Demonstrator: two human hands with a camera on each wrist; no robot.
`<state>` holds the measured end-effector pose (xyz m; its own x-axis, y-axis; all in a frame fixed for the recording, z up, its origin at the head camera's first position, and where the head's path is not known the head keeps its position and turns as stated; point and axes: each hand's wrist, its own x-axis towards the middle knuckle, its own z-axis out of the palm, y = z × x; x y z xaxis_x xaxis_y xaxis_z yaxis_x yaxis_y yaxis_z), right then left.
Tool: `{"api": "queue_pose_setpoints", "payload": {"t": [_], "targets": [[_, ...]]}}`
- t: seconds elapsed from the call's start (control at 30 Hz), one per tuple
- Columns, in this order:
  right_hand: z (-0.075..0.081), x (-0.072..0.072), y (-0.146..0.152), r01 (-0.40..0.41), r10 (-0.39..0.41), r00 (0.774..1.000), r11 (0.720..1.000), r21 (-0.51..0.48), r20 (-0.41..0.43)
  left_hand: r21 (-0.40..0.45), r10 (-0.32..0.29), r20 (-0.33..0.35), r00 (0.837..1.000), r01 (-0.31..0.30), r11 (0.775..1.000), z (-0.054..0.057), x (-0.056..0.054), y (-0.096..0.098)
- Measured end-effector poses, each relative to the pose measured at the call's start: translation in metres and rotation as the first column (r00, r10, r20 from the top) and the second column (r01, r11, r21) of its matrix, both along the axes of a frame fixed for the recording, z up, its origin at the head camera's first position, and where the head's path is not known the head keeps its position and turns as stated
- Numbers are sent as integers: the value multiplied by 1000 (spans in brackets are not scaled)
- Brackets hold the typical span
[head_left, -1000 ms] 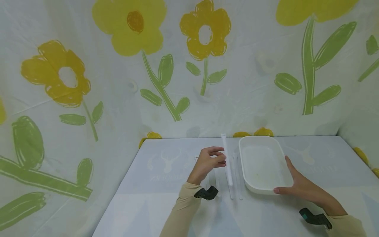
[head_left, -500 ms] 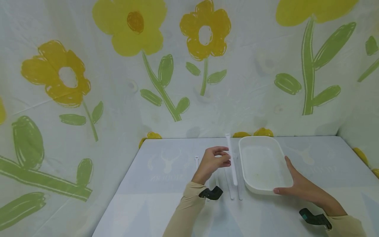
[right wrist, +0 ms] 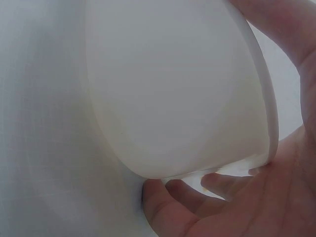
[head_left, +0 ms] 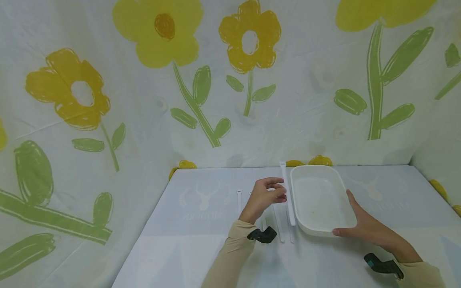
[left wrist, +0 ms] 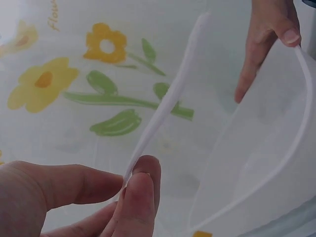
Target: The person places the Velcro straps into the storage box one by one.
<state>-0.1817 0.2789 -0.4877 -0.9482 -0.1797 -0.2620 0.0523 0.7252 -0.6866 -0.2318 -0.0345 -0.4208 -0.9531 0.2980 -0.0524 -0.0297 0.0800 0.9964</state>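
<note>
My left hand (head_left: pixel 264 199) pinches a long white cable tie (head_left: pixel 289 204) between thumb and fingertips. The tie stands off the table along the left side of a white rectangular plastic container (head_left: pixel 322 200); whether they touch, I cannot tell. In the left wrist view the tie (left wrist: pixel 163 111) slants up from the fingertips. My right hand (head_left: pixel 374 230) holds the container at its near right corner, thumb and fingers spread round it. In the right wrist view several fingertips (right wrist: pixel 163 205) lie under or against the container's wall (right wrist: pixel 173 98). No contents show inside it.
More white cable ties (head_left: pixel 239 200) lie lengthwise on the pale table (head_left: pixel 187 256), partly hidden by the left hand and wrist. Behind the table's far edge hangs a white cloth (head_left: pixel 295 128) printed with yellow flowers; it also covers the left side.
My left hand has moved right with the cable tie, bringing it close to the container's left side. The right hand and the container have stayed where they were.
</note>
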Motion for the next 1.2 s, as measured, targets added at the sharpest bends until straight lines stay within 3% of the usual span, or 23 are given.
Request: {"api": "queue_pose_setpoints", "payload": {"t": [0.93, 1.2], "targets": [[-2, 0, 2, -12, 12, 1000, 1000, -22, 7, 61, 21, 42, 999, -24, 998, -6, -2, 30], [1, 1, 1, -15, 15, 1000, 1000, -23, -7, 70, 23, 42, 999, -26, 997, -3, -4, 43]]}}
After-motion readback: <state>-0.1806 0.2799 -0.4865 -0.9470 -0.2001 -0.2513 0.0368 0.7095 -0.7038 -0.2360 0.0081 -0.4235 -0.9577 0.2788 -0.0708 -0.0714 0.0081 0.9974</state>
